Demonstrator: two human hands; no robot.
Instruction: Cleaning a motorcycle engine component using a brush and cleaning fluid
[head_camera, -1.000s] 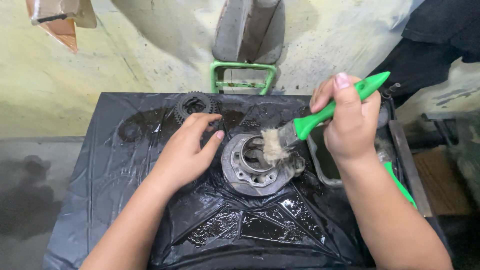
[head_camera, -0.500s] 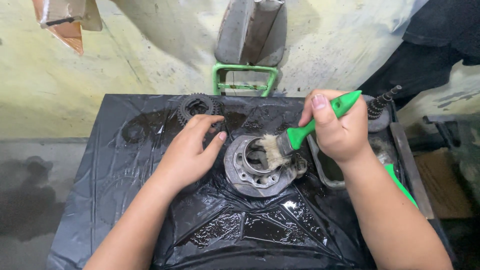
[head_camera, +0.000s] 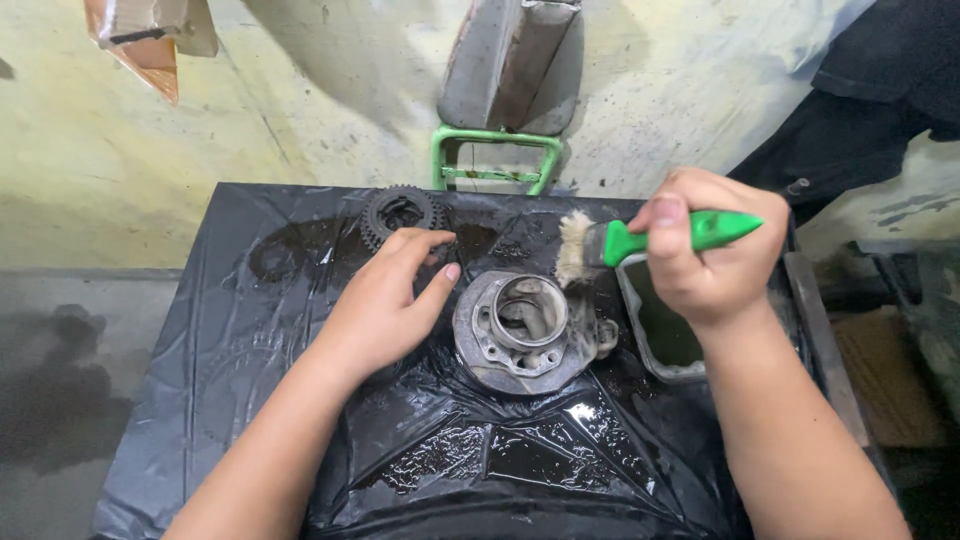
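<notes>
- Two bare hands work over a tray lined with black plastic sheet (head_camera: 250, 350), wet and glossy with dark fluid that pools in its folds toward 6 o'clock.
- Right hand (head_camera: 715, 260): closed in a full fist around the green handle of a paintbrush (head_camera: 640, 240); the pale bristles point toward 9 o'clock and hang just above the 1 o'clock edge of the metal part, apparently not touching it.
- Left hand (head_camera: 385, 310): fingers loosely spread, holding nothing, palm down on the sheet at 9 o'clock of the part; thumb tip just beside the part's flange, probably to keep it from sliding on the slick plastic.
- Metal part (head_camera: 525, 330): at the tray's centre, between the two hands; a grey round flanged casting with a raised central bore facing up, a small lug at 3 o'clock, surface dull and wet.
- Toothed gear (head_camera: 400, 212): dark, lying flat at 11 o'clock, just beyond the left fingertips.
- Rectangular container (head_camera: 660, 330): at 3 o'clock under the right hand, holding dark liquid, within the brush's easy reach.
- Green metal frame (head_camera: 497, 160): at 12 o'clock, beyond the tray.
</notes>
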